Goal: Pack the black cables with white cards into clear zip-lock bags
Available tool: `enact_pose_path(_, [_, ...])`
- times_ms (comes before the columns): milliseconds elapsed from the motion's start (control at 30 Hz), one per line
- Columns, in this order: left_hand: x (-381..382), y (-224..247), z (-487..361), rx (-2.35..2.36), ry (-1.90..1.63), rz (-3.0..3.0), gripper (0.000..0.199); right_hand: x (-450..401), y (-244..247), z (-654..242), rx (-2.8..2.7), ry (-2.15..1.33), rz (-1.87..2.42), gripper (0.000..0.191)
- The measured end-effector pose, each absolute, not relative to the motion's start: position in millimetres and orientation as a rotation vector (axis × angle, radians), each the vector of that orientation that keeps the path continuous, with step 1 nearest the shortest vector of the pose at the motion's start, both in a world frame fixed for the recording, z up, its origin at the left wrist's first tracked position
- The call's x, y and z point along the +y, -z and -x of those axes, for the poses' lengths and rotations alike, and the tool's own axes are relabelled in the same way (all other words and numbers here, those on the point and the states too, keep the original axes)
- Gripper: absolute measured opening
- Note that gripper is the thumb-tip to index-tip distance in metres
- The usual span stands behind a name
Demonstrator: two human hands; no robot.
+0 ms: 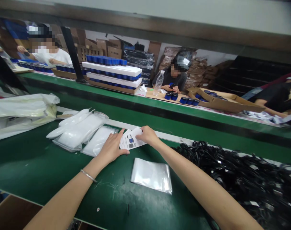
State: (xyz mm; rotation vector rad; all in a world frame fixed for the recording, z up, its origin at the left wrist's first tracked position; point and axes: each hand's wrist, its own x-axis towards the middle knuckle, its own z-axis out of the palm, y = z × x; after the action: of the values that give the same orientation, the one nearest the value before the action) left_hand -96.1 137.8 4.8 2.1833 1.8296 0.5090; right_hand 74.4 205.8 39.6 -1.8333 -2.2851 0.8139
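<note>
A small white printed leaflet (131, 139) with dark and blue pictures lies at the middle of the green workbench (35, 166). My left hand (112, 147) rests on its lower left edge, and my right hand (147, 135) pinches its upper right corner. Just below my hands lies a flat, clear zip bag (151, 175), touching neither hand. To the left of my left hand are several plastic bags with white contents (97, 140), overlapping one another.
A heap of black cables (231, 175) with small tags fills the bench at right. A bundle of white plastic sheeting (21, 111) lies at left. Beyond a raised green bench edge (160, 110), co-workers sit among blue-capped jars (112, 60) and cardboard boxes (222, 100).
</note>
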Motion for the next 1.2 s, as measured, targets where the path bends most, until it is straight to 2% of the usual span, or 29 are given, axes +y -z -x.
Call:
enact_pose_path(200, [138, -3, 96, 1.820, -0.562, -2.148, 0.095, 203, -39, -72, -2.135, -0.916, 1.770, 0.028])
enact_pose_path(467, [137, -5, 102, 1.789, -0.787, -2.027, 0.094, 204, -27, -78, -1.857, -1.387, 1.438, 0.024])
enact_pose_path(633, [136, -15, 99, 1.754, -1.044, -1.854, 0.078, 185, -22, -93, -1.620, -1.391, 1.229, 0.025])
enact_pose_path(833, [124, -12, 77, 1.534, -0.994, -1.800, 0.046, 163, -21, -101, -1.584, -1.411, 1.231, 0.031])
enact_pose_path(933, [120, -10, 75, 1.579, -0.905, -1.809, 0.044, 165, -24, -103, -1.649, -1.424, 1.313, 0.030])
enact_pose_path(1067, [119, -9, 78, 1.712, -0.798, -1.932, 0.038, 175, -25, -104, -1.815, -1.420, 1.451, 0.019])
enact_pose_path(1200, [123, -5, 78, 1.797, -0.785, -2.043, 0.032, 185, -21, -99, -1.933, -1.337, 1.597, 0.026])
